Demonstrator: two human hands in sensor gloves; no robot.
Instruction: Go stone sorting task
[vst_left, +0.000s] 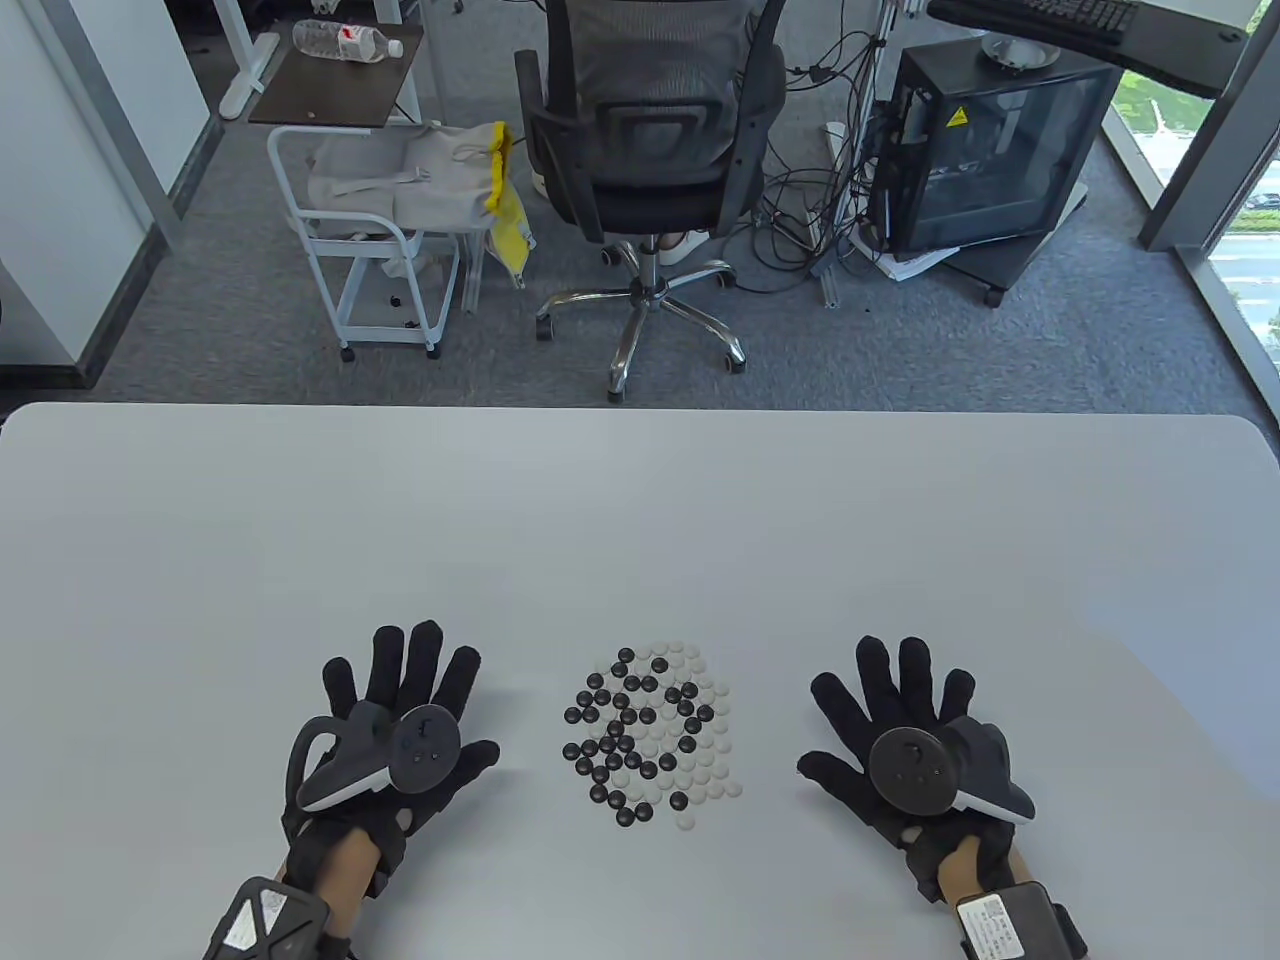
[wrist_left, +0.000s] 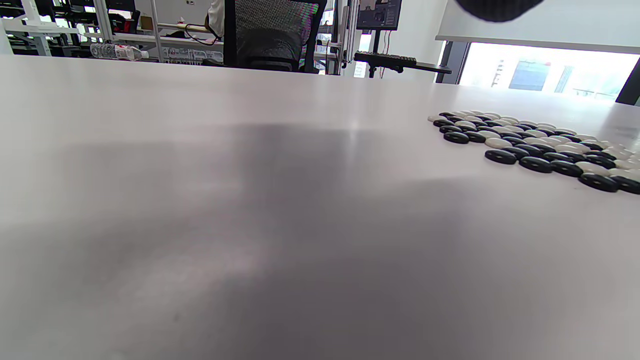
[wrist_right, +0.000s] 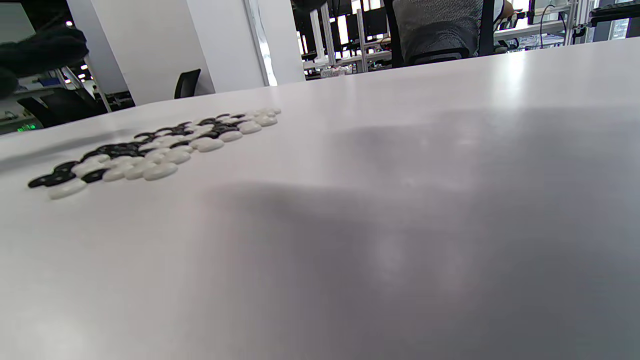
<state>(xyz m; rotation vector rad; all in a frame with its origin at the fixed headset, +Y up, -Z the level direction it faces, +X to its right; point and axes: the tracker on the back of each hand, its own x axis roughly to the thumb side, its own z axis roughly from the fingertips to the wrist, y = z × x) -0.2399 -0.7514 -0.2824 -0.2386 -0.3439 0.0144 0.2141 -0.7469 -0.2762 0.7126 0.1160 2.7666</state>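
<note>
A flat patch of mixed black and white Go stones lies on the white table, near its front edge. My left hand lies flat, palm down, fingers spread, to the left of the stones and apart from them. My right hand lies the same way on their right. Neither hand holds anything. The left wrist view has the stones at its right edge; the right wrist view has the stones at its left. A dark fingertip shows at the top of the left wrist view.
Beyond the table's far edge stand an office chair, a white cart with a grey bag, and a black computer case. The table surface stretches bare behind and to both sides of the stones.
</note>
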